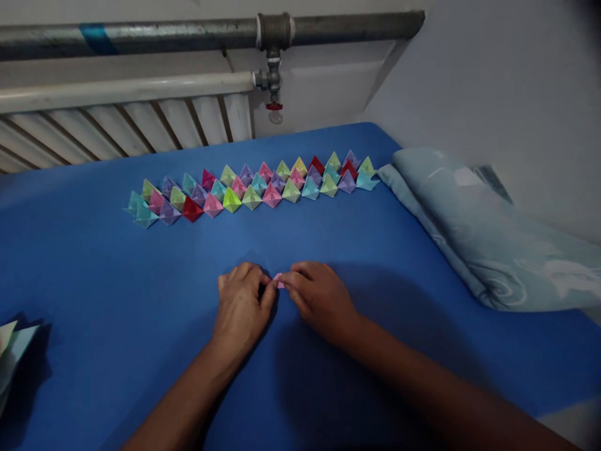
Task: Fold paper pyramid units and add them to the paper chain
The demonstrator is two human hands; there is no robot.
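Pink paper (280, 282): tiny folded pc, btwn the two hands, near ctr of view, low over the blue top; mostly hidden by fingers, so exact fold can't be told.
L hand (243, 300): back up, thumb + index tips pinching L end of the paper; other fingers curled in, knuckles bent.
R hand (319, 294): thumb + index pinching R end of same pc, index partly over it; rest of fingers tucked under. Tips of both hands v. close, paper in the gap.
Blue top (141, 282): plain, smooth; forearms reach in over it from the near side, shadows on both sides.
Boats (251, 198): folded paper, packed approx 3 rows deep, in a long band beyond the hands, well apart from them. Cols mixed: teal, purple, pink, red, yellow, pale grn, 1 brighter grn in front row.
Sheets (17, 351): pale grn + lt blue, pointed corners, at L edge of view, cut off; dark shadow beside.
Cloth (460, 232): grey-grn w/ white swirls, folded, on R side, its corner right by the R end of the band.
Radiator (131, 125): white, behind top, far L.
Pipe (188, 39): grey metal, above radiator, w/ blue band; red-handled valve (273, 78) below its joint.
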